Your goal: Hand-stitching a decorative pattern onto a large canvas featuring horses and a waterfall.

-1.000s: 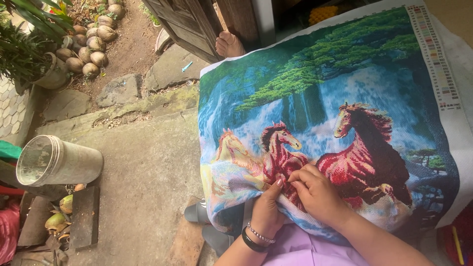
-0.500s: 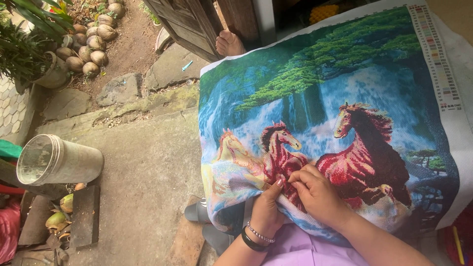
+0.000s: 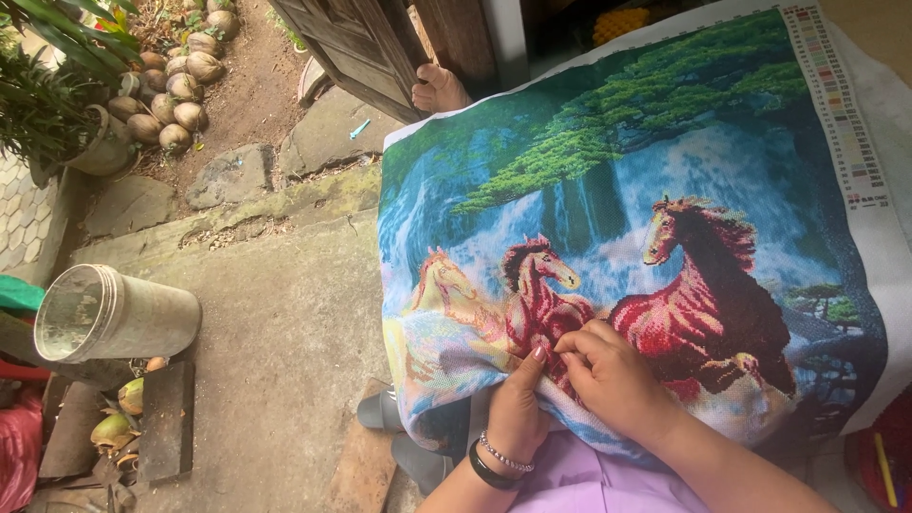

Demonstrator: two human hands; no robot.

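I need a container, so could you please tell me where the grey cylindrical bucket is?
The grey cylindrical bucket lies on its side at the head view's left edge, on the concrete ground.

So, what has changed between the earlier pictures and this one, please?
Nothing has visibly changed. The left hand and the right hand stay together on the embroidered horse cloth, fingertips pinching at the same spot by the middle horse. The cloth lies spread as before, and the grey bucket lies on its side on the ground in the same place.
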